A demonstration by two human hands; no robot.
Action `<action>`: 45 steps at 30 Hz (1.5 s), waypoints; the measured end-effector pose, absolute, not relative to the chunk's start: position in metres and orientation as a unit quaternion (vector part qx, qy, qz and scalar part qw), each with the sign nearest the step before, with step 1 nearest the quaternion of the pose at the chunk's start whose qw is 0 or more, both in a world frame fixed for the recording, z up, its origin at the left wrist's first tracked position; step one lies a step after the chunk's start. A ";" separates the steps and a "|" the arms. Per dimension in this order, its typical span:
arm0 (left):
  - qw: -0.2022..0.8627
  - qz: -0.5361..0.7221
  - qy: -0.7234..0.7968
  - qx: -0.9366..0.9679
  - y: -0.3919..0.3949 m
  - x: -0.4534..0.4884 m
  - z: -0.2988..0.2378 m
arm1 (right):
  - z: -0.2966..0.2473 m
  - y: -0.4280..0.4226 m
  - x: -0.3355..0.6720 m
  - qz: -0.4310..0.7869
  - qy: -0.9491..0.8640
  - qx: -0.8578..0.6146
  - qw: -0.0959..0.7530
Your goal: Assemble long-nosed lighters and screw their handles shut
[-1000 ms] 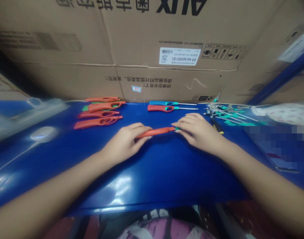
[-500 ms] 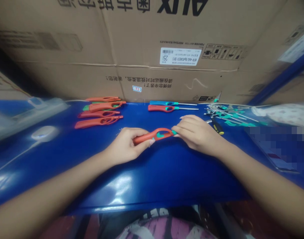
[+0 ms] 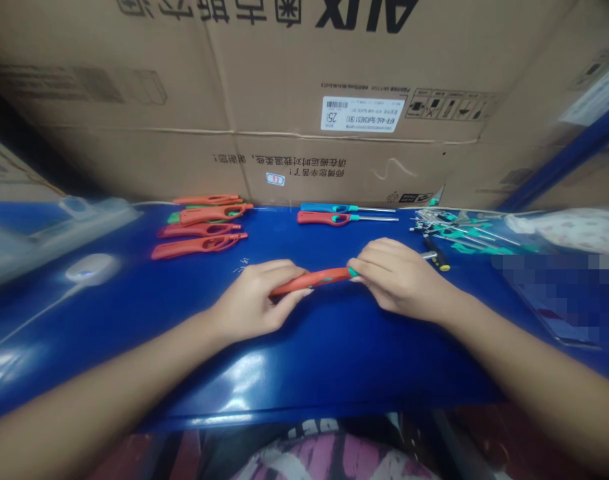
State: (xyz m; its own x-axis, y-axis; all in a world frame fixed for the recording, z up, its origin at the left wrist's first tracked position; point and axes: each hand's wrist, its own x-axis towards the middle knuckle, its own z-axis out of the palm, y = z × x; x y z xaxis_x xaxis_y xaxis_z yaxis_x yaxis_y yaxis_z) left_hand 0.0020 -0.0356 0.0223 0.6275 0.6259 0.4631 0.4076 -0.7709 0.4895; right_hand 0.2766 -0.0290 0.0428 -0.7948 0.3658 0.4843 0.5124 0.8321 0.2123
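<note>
While the left hand (image 3: 257, 297) wrapped fingers around the orange handle (image 3: 317, 278), the right hand (image 3: 397, 277) pinched its green end (image 3: 353, 272), seemingly to steady both sides.

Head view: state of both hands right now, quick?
Left hand: closed, holding the orange lighter by its body.
Right hand: closed, gripping the lighter's green end.
</note>
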 end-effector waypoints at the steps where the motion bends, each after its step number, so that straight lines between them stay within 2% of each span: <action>1: 0.168 0.319 0.291 0.886 -0.035 0.002 0.022 | 0.043 -0.029 0.277 -0.170 -0.931 -0.234 0.222; 7: 0.142 0.320 0.297 0.889 -0.034 0.003 0.024 | 0.043 -0.027 0.279 -0.160 -0.927 -0.261 0.215; 14: 0.117 0.360 0.394 0.837 -0.029 0.005 0.029 | 0.045 -0.023 0.287 -0.084 -0.896 -0.362 0.242; 18: 0.207 0.358 0.441 0.797 -0.027 0.005 0.029 | 0.045 -0.017 0.291 -0.063 -0.879 -0.387 0.272; 23: 0.304 0.336 0.447 0.772 -0.028 0.006 0.028 | 0.047 -0.016 0.291 -0.004 -0.898 -0.329 0.291; 31: 0.338 0.346 0.426 0.764 -0.029 0.007 0.022 | 0.041 -0.020 0.285 0.047 -0.892 -0.364 0.264; 41: 0.317 0.302 0.429 0.790 -0.030 0.009 0.019 | 0.047 -0.025 0.286 0.052 -0.889 -0.421 0.173; 45: 0.330 0.290 0.427 0.791 -0.030 0.009 0.022 | 0.044 -0.024 0.284 0.055 -0.890 -0.416 0.180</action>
